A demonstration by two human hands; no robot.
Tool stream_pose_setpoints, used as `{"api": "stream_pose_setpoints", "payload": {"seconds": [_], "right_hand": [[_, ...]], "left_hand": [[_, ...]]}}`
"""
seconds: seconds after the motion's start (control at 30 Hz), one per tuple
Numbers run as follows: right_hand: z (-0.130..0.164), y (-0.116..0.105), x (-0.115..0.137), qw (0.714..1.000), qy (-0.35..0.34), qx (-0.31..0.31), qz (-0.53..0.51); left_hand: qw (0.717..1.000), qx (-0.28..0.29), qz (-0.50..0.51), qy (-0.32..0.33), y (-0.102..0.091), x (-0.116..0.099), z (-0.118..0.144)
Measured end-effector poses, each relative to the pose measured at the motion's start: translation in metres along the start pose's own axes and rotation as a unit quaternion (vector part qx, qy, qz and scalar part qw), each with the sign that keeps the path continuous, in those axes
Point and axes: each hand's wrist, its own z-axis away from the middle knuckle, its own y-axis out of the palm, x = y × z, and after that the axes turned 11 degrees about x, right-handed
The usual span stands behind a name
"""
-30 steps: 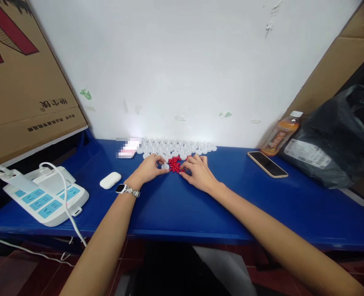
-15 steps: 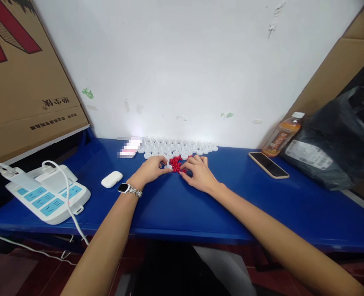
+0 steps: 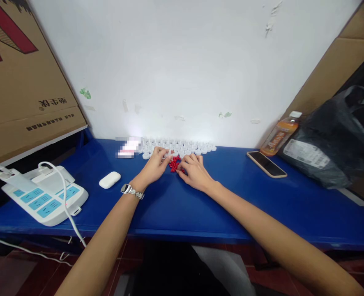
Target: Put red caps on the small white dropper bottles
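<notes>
- Left hand (image 3: pixel 153 167), mid-frame: its fingers (image 3: pixel 165 152) are curled, pinching what looks like a small white cap (image 3: pixel 169 154).
- Right hand (image 3: pixel 193 172): fingers bent, tips on the red pieces (image 3: pixel 173 163); whether they grip any, I cannot tell.
- The red pieces lie heaped on the blue counter (image 3: pixel 176 205) between both hands, below rows of white caps (image 3: pixel 182 146).

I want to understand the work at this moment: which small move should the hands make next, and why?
Probably the right hand should pinch one piece from the red pile, since its fingertips touch that pile while the left hand reaches the white caps beside it.
</notes>
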Motion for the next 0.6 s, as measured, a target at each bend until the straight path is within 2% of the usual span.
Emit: {"api": "stream_pose_setpoints", "payload": {"seconds": [0.1,0.17,0.23,0.33,0.43,0.5,0.6], "right_hand": [[-0.001,-0.008,-0.004,0.996,0.026,-0.047,-0.071],[0.000,-0.012,-0.007,0.983,0.052,-0.087,-0.153],[0.000,-0.013,-0.008,0.955,0.073,-0.110,-0.267],[0.000,-0.009,-0.007,0.891,0.083,-0.113,-0.432],[-0.003,-0.006,-0.002,0.836,0.085,-0.128,-0.527],[-0.005,-0.007,0.000,0.813,0.097,-0.143,-0.556],[-0.005,-0.007,0.001,0.805,0.105,-0.150,-0.564]], "left_hand": [[0.999,0.002,-0.011,0.033,0.004,-0.007,-0.001],[0.998,0.020,-0.016,0.056,0.006,-0.010,-0.001],[0.996,0.045,-0.021,0.073,0.008,-0.014,-0.002],[0.994,0.071,-0.040,0.078,0.012,-0.018,-0.001],[0.992,0.087,-0.065,0.068,0.017,-0.021,0.001],[0.991,0.100,-0.071,0.062,0.021,-0.021,0.003],[0.990,0.103,-0.068,0.073,0.027,-0.016,0.005]]}}
